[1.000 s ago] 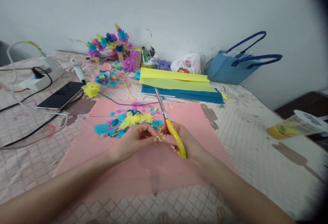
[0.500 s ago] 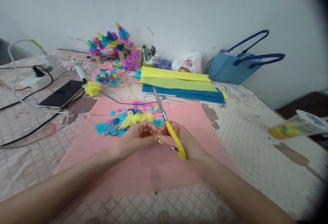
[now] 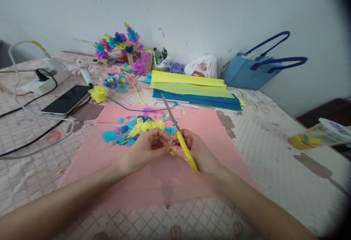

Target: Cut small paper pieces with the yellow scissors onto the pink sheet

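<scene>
My right hand (image 3: 197,152) grips yellow-handled scissors (image 3: 184,147), their closed blades pointing up and left. My left hand (image 3: 149,148) meets it fingertip to fingertip, and both pinch a tiny yellow paper scrap (image 3: 172,149) between them. Both hands hover over a pink paper sheet (image 3: 164,181). Just beyond the fingers lies a pile of blue, yellow and purple paper cuttings (image 3: 137,130).
Yellow and blue paper sheets (image 3: 192,90) are stacked behind. Paper flowers (image 3: 120,49), a pen holder (image 3: 160,59), a plastic bag (image 3: 201,66) and a blue tote bag (image 3: 252,71) line the wall. A phone (image 3: 67,99), power strip (image 3: 45,81) and cables lie left; a tipped cup (image 3: 318,135) is at right.
The hands have stayed together, shifting slightly upward and fiddling with the yellow scrap; the scissors have tilted a little. The view has dipped slightly.
</scene>
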`<state>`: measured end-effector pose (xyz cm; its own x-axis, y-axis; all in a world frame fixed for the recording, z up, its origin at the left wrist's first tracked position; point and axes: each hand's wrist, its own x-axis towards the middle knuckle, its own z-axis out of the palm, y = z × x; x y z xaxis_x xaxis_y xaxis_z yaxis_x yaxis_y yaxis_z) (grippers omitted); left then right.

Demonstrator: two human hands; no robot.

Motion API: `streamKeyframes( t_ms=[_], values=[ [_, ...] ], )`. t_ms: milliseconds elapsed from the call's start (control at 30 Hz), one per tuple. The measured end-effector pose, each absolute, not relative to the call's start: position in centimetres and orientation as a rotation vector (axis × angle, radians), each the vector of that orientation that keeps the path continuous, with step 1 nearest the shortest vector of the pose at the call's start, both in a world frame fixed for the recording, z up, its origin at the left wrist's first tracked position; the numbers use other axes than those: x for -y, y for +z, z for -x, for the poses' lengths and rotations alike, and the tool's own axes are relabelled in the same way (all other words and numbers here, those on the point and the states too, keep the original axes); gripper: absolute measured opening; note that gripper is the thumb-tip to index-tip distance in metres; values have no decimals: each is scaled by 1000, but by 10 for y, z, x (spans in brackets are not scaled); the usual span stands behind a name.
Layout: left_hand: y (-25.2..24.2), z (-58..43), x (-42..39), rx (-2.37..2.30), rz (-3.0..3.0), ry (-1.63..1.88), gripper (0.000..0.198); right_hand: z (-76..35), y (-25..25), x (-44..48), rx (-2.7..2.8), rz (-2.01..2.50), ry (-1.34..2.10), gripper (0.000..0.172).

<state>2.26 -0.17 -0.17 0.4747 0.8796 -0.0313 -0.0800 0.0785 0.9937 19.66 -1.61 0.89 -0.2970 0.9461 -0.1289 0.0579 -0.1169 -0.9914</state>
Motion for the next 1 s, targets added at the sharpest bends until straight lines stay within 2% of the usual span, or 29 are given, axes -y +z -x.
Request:
streamKeyframes(
  t_ms=[167, 333, 1000],
  values=[
    [-4, -22, 0, -798, -1264, 823, 35, -197, 13, 16, 1407, 1241, 1412, 29],
    [-2, -22, 1, -799, -1225, 703, 23, -195, 13, 18, 1408, 1207, 1379, 29],
    [5, -20, 1, -850, -1146, 637, 21, -196, 12, 18, 1347, 1117, 1508, 30]
  ],
)
